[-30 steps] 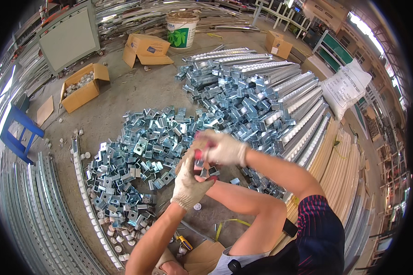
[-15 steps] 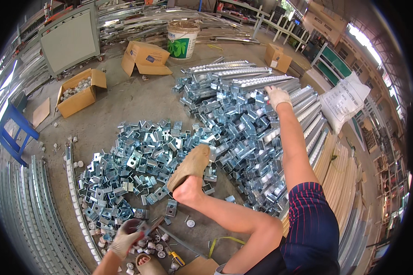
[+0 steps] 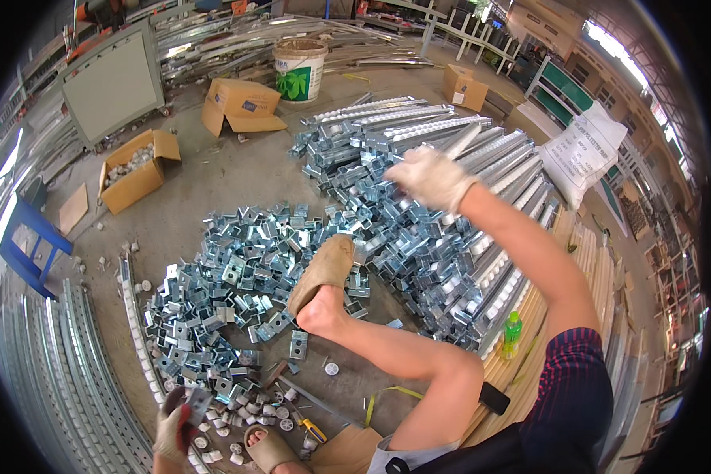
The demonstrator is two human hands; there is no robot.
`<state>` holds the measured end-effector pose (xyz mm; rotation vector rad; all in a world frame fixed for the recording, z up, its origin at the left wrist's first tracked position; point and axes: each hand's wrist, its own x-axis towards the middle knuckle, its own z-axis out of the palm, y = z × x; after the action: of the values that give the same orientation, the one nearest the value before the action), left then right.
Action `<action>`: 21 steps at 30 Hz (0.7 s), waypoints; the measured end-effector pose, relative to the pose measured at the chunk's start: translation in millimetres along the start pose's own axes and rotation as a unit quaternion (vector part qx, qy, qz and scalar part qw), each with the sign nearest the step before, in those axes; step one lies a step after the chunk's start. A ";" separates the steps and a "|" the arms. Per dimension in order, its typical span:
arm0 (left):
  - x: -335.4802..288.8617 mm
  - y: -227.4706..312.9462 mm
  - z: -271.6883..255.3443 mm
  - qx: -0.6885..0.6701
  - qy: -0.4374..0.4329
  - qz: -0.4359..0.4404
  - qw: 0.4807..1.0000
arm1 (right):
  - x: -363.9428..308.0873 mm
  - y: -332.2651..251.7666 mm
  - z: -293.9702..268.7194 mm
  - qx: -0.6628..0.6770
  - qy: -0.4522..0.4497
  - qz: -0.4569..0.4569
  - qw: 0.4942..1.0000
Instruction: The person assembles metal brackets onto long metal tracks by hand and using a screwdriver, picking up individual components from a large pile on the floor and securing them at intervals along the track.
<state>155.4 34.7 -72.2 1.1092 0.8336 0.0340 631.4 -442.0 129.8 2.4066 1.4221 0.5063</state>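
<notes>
At the lower left, my left hand, in a white glove with a dark red palm, is closed on a small metal bracket. My right hand, also gloved, is raised over a stack of metal rails with brackets crowded at their ends. Its fingers point left and are blurred, so I cannot see whether anything is in them. A heap of loose, shiny metal brackets lies between the hands on the floor. Small white plastic rollers are scattered beside my left hand.
My sandalled foot rests against the bracket heap. A yellow screwdriver lies near my other foot. A green bottle and a dark phone are at right. Cardboard boxes, a bucket and a blue stool stand farther off.
My right hand has come off the rails, moving left and up toward me. My left hand has shifted left and down, with the bracket in it. The whole view has shifted slightly.
</notes>
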 end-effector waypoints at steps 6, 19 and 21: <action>48.7 -12.3 126.4 -0.053 -0.169 0.014 0.984 | -8.6 -27.8 47.7 0.112 0.078 0.063 0.989; 82.1 73.5 424.8 -0.163 -0.344 0.114 0.918 | -50.6 -69.4 105.7 0.775 0.298 0.522 0.193; 81.8 81.1 440.0 -0.125 -0.324 0.158 0.924 | -20.2 -86.0 87.9 0.850 0.273 0.430 0.133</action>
<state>509.8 -232.9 25.8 0.9171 0.0486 0.0388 594.6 -426.5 11.8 -0.8341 0.2138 0.2157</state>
